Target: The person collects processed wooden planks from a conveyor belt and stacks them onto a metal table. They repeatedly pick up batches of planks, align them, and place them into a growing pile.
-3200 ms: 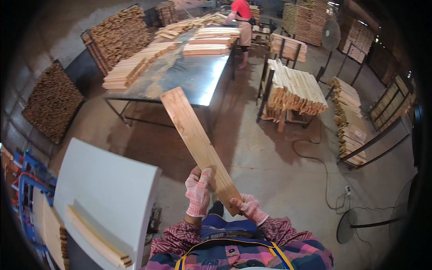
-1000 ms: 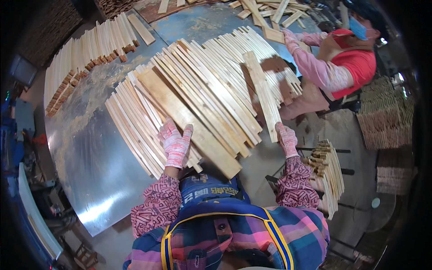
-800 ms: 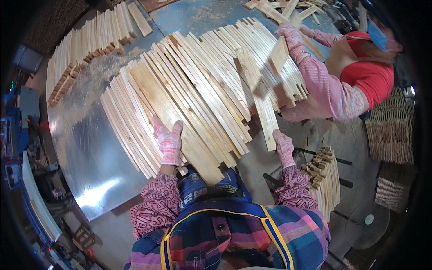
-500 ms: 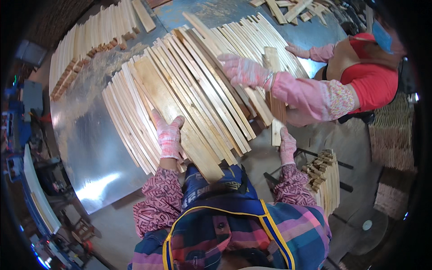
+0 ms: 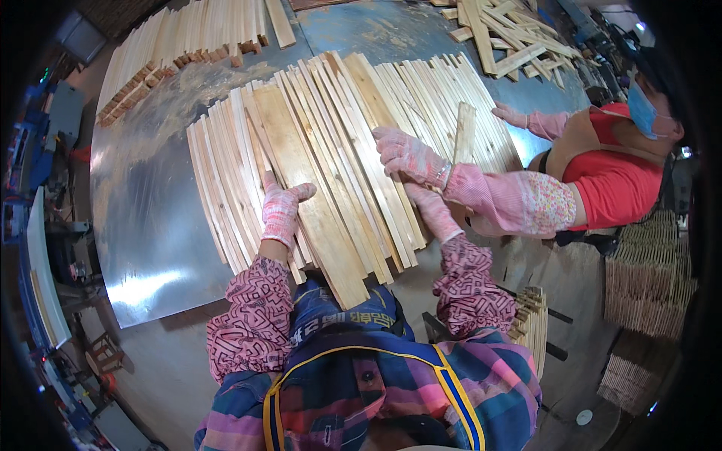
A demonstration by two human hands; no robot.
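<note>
My left hand (image 5: 281, 209), in a pink-and-white glove, lies on a row of wooden strips (image 5: 226, 161). Its thumb sticks out over a wide wooden board (image 5: 301, 180) and its fingers point away from me. That board's near end juts out past the strips toward my apron. My right hand (image 5: 436, 213), gloved too, reaches to the row's right edge, with its fingertips partly hidden by a co-worker's gloved hand (image 5: 410, 156). Whether it grips a strip cannot be made out. Behind the co-worker's forearm a short board (image 5: 464, 132) shows.
The co-worker in red stands at the right, another hand (image 5: 511, 114) by more strips (image 5: 451, 98). A second row of strips (image 5: 177, 45) lies far left on the metal table (image 5: 143, 225). Loose pieces (image 5: 511, 37) heap up far right. Bundled strips (image 5: 534, 319) stand below on my right.
My right hand has let go of the short board's end and moved left to the row's edge. The angled board under the co-worker's hand now lies along the row. My left hand stays put.
</note>
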